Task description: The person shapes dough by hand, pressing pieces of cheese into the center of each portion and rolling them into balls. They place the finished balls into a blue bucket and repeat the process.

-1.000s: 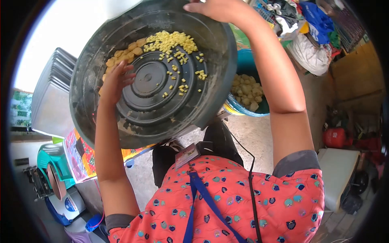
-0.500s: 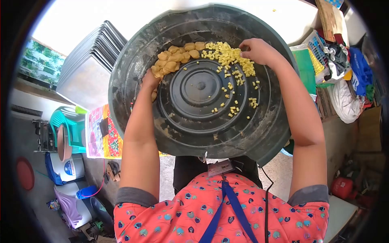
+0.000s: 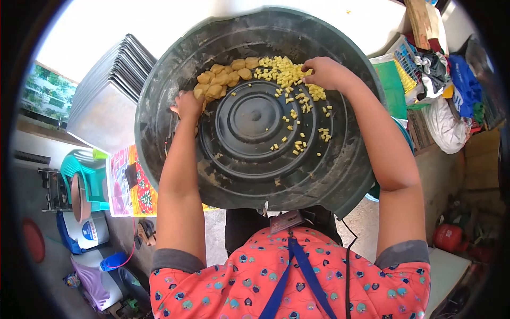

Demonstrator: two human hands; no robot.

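Observation:
A large round dark tub [image 3: 255, 191] is in front of me, tilted so that its ringed inside shows. Along its upper left lie several smooth tan dough pieces [image 3: 218, 82], and beside them is a spread of small pale-yellow cubes [image 3: 287, 72]. My left hand [image 3: 188, 105] is at the left end of the dough pieces, its fingers curled; what they hold, if anything, is hidden. Over the right edge of the cube pile, my right hand [image 3: 325, 73] has its thumb and forefinger bent but apart, with cubes visible behind the gap.
Stacked metal trays [image 3: 114, 80] lean at the left, above a patterned cloth [image 3: 143, 186]. A teal plastic chair [image 3: 95, 181] and white buckets [image 3: 93, 228] stand lower left. At the right are a filled crate [image 3: 411, 69] and plastic bags [image 3: 446, 125]. A black cable [image 3: 348, 276] hangs down my front.
My left hand has drawn slightly left and down from the dough pieces, and its fingers show more. My right hand stays by the cubes. The whole view has shifted a little.

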